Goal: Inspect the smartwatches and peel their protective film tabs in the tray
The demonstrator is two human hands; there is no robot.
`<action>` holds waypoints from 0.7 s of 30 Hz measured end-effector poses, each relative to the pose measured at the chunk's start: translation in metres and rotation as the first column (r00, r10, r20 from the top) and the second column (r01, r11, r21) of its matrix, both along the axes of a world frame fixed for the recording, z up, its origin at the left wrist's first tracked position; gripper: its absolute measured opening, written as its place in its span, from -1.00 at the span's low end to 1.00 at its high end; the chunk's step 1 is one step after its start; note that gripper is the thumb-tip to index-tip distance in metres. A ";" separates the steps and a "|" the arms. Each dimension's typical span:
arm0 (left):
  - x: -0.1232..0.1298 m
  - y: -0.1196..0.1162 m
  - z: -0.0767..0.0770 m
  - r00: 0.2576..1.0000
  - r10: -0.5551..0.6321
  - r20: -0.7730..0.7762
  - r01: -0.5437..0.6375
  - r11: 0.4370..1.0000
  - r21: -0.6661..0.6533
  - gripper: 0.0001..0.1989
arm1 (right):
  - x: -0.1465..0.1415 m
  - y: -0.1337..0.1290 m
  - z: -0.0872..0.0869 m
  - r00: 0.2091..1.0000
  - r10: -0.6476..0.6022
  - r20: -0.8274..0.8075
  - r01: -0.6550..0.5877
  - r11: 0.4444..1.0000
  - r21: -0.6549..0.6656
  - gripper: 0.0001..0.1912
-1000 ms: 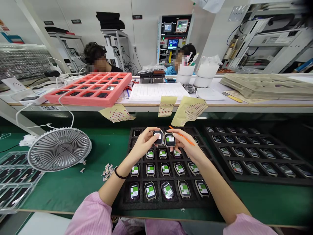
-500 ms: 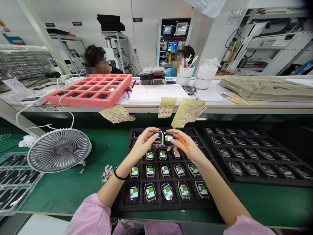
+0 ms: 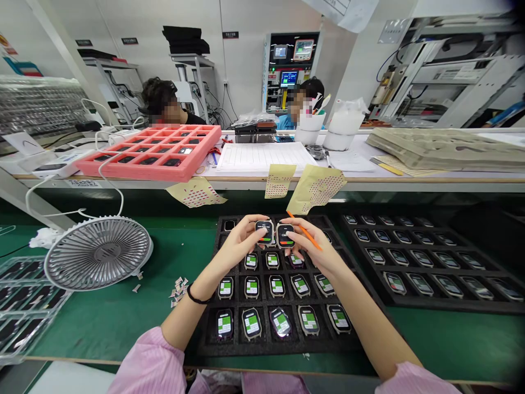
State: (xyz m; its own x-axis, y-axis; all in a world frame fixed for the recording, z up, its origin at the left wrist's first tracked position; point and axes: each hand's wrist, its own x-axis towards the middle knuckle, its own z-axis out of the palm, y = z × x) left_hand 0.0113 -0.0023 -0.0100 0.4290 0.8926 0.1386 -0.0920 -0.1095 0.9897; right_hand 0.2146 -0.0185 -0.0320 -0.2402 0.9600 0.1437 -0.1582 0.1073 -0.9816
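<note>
My left hand [image 3: 243,241] grips a square watch case [image 3: 264,230], its thumb on the lit screen. Beside it, a second watch case [image 3: 285,235] is in my right hand [image 3: 311,243], that thumb also touching the screen. An orange stick [image 3: 305,232] lies slanted across the fingers of my right hand. Both cases are held over the upper part of a black foam tray [image 3: 262,346]. Rows of watch cases with green and white screens, such as one watch [image 3: 251,322], sit in its compartments, partly hidden by my hands.
A second black tray of watches [image 3: 422,257] lies to the right. On the left are a round fan [image 3: 107,251], small scraps [image 3: 179,290] and a clear tray [image 3: 28,301]. A pink foam tray [image 3: 176,172] rests on the shelf. Two people sit beyond it.
The screen of the watch in my right hand has turned from green and white to dark with an orange and green strip. My right thumb lies on it, and that watch has shifted slightly.
</note>
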 end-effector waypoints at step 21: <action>-0.006 -0.003 0.002 0.993 -0.013 -0.117 0.029 0.991 0.132 -0.55 | -0.001 -0.002 0.004 0.999 -0.006 0.041 0.003 0.997 0.081 -0.50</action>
State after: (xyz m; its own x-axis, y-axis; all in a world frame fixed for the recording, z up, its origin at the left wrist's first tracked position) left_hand 0.0052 -0.0053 -0.0080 0.4675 0.8602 0.2038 0.0187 -0.2401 0.9706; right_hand 0.2137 -0.0209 -0.0277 -0.2430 0.9469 0.2107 -0.1169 0.1870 -0.9754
